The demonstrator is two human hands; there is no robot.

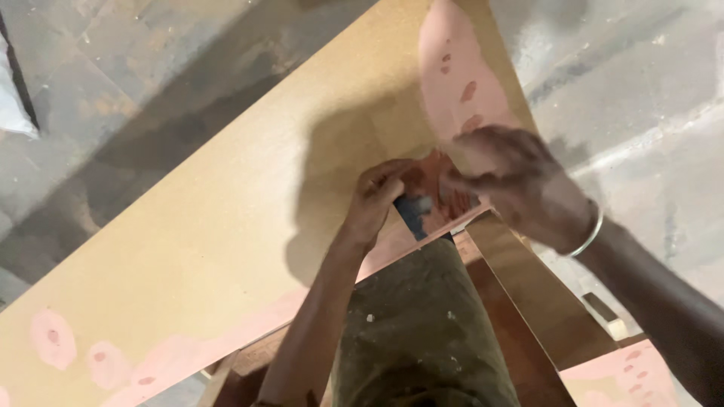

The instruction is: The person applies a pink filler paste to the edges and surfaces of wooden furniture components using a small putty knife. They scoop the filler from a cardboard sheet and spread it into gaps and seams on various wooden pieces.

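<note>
Hands (377,200) (513,185) both pinched on reddish pad (434,181) atop tan board (226,226) corner.

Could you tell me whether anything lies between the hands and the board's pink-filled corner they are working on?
Nothing visible does. The left hand and right hand already rest on the board at that corner, with a small reddish piece between them.

The left hand (377,197) reaches up from below, forearm bare, its fingers (388,175) curled inward toward the right hand (507,181). The right hand comes in from the right, blurred, palm down, a thin bangle on its wrist, just beside the left hand.
</note>
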